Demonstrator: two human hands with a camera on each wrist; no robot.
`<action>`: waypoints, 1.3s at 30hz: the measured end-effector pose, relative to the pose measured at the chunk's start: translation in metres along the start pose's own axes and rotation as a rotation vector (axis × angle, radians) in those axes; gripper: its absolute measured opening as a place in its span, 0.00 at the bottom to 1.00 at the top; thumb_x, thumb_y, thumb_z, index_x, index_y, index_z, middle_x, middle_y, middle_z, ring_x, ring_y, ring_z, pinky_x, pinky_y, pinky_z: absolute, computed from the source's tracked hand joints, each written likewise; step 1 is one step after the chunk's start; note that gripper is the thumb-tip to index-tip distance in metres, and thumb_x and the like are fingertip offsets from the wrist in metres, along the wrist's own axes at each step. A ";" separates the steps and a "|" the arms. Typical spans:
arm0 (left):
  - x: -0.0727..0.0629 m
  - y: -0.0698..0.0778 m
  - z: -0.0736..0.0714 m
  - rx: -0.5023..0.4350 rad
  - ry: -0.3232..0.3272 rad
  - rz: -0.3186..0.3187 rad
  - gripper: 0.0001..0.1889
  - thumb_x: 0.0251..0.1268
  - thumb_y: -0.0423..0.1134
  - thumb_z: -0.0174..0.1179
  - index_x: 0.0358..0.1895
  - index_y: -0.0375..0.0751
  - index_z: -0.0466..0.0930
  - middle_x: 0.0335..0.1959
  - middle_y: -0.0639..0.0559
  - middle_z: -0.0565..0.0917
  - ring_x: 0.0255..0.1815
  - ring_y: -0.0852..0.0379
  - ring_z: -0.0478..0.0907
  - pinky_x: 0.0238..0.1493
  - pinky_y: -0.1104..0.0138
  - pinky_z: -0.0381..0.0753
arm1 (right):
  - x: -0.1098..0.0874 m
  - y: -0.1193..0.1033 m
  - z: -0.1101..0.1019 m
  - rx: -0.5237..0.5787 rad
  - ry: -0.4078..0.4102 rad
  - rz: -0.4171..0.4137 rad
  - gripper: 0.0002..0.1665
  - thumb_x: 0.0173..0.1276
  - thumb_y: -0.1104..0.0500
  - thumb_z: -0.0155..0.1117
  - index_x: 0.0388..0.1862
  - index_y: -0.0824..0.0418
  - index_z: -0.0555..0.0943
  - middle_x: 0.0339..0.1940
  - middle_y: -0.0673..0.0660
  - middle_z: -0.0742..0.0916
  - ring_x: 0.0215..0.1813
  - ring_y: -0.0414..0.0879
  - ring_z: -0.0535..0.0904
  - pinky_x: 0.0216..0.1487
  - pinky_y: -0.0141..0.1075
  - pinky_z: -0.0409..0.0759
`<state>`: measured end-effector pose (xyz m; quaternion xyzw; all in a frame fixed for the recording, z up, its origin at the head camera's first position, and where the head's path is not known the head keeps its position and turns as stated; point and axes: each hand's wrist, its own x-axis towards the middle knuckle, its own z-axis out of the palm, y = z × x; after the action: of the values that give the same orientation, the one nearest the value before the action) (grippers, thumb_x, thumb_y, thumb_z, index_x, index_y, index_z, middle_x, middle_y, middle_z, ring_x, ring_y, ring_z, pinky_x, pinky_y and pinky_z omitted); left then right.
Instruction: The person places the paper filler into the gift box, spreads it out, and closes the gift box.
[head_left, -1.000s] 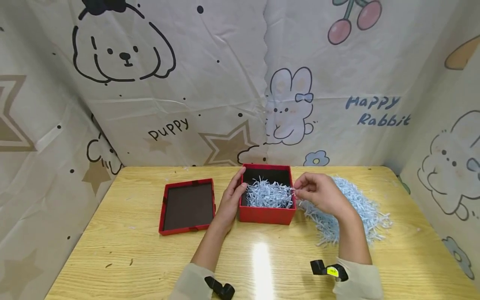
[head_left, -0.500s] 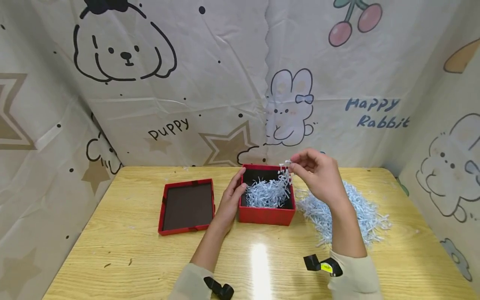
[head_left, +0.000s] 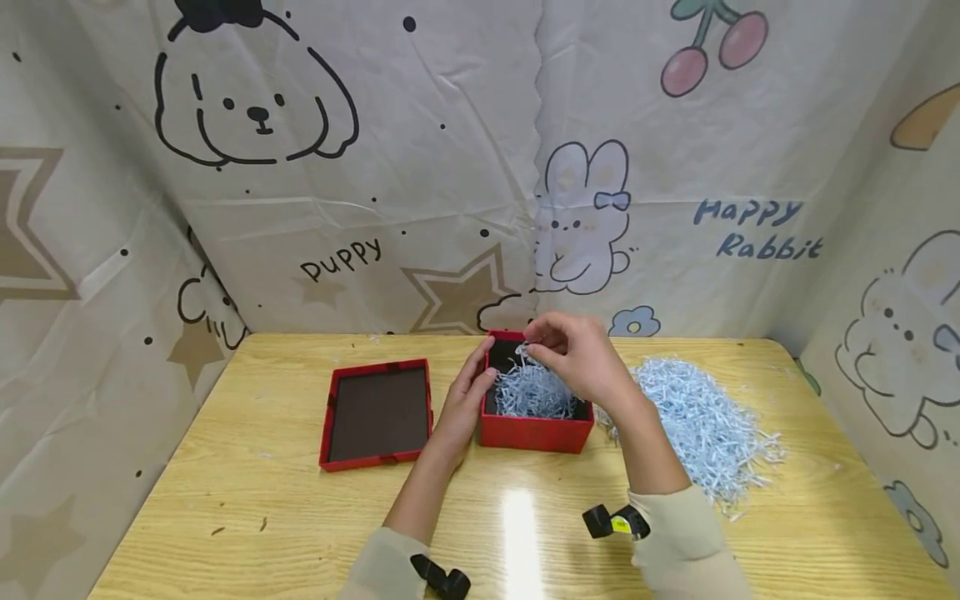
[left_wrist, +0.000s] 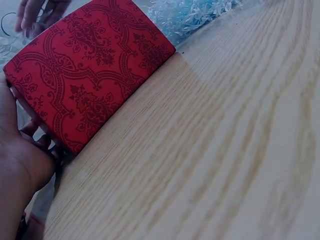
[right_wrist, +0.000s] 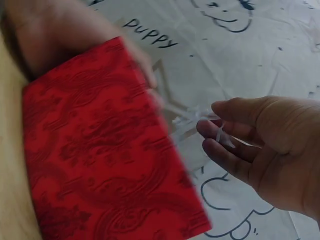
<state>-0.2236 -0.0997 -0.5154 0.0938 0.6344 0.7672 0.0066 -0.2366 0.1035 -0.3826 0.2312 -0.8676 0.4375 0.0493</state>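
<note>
A red patterned box (head_left: pixel 536 433) stands on the table, its open top showing a dark interior and a pile of pale blue shredded paper (head_left: pixel 528 396). My left hand (head_left: pixel 461 400) holds the box by its left side, the thumb tip reaching over the rim. In the left wrist view, fingers of that left hand (left_wrist: pixel 22 155) lie against the box's side near its base. Above the box, my right hand (head_left: pixel 573 354) pinches a few strands of shredded paper. The right wrist view shows these strands (right_wrist: pixel 192 117) sticking out between the thumb and fingertips.
A red-edged lid (head_left: pixel 378 412) with a dark inside lies left of the box. To the right is a loose heap of blue shredded paper (head_left: pixel 697 425) on the wooden table (head_left: pixel 300 533). A printed cloth (head_left: pixel 442 192) hangs behind and along the sides.
My right hand rose from the box's right rim with strands of shredded paper, then moved left over the box. The left hand and the box have stayed in place.
</note>
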 end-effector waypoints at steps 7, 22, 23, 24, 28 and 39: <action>-0.001 0.001 0.000 0.011 0.002 0.002 0.28 0.86 0.42 0.51 0.83 0.61 0.64 0.85 0.58 0.59 0.86 0.53 0.51 0.84 0.51 0.52 | -0.007 0.002 -0.007 -0.059 -0.007 0.059 0.13 0.74 0.63 0.71 0.55 0.61 0.87 0.49 0.56 0.91 0.46 0.51 0.89 0.51 0.49 0.88; 0.000 -0.002 0.000 0.005 -0.005 -0.009 0.27 0.85 0.43 0.52 0.82 0.64 0.65 0.85 0.61 0.57 0.86 0.53 0.49 0.84 0.51 0.50 | -0.047 0.068 -0.085 -0.220 0.180 0.222 0.13 0.77 0.63 0.68 0.56 0.66 0.84 0.55 0.67 0.86 0.58 0.64 0.82 0.61 0.61 0.81; 0.000 -0.001 0.000 0.007 -0.005 -0.012 0.27 0.86 0.42 0.51 0.82 0.64 0.65 0.85 0.60 0.57 0.86 0.53 0.49 0.84 0.51 0.50 | -0.053 0.075 -0.089 -0.239 0.190 0.237 0.14 0.77 0.62 0.68 0.57 0.66 0.83 0.57 0.68 0.85 0.60 0.66 0.81 0.62 0.62 0.79; -0.001 -0.001 0.000 0.009 -0.005 -0.015 0.27 0.86 0.42 0.51 0.82 0.65 0.64 0.85 0.61 0.57 0.86 0.53 0.49 0.84 0.51 0.51 | -0.059 0.082 -0.093 -0.257 0.201 0.251 0.15 0.76 0.62 0.69 0.57 0.66 0.83 0.59 0.69 0.84 0.62 0.67 0.79 0.64 0.64 0.77; -0.002 0.000 -0.002 0.016 0.000 -0.013 0.27 0.85 0.43 0.51 0.82 0.63 0.64 0.85 0.60 0.58 0.86 0.53 0.49 0.84 0.51 0.50 | -0.079 0.110 -0.105 -0.318 0.208 0.281 0.19 0.75 0.61 0.70 0.60 0.69 0.82 0.63 0.72 0.81 0.67 0.71 0.73 0.67 0.68 0.72; -0.001 -0.002 0.000 0.011 -0.007 -0.015 0.27 0.85 0.46 0.53 0.82 0.65 0.65 0.85 0.61 0.58 0.86 0.54 0.50 0.84 0.51 0.50 | -0.109 0.146 -0.102 -0.312 0.055 0.381 0.31 0.77 0.53 0.70 0.71 0.68 0.76 0.69 0.74 0.78 0.64 0.72 0.75 0.59 0.67 0.77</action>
<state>-0.2231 -0.0999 -0.5171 0.0917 0.6392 0.7634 0.0144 -0.2163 0.2975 -0.4592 0.0409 -0.9509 0.3059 0.0245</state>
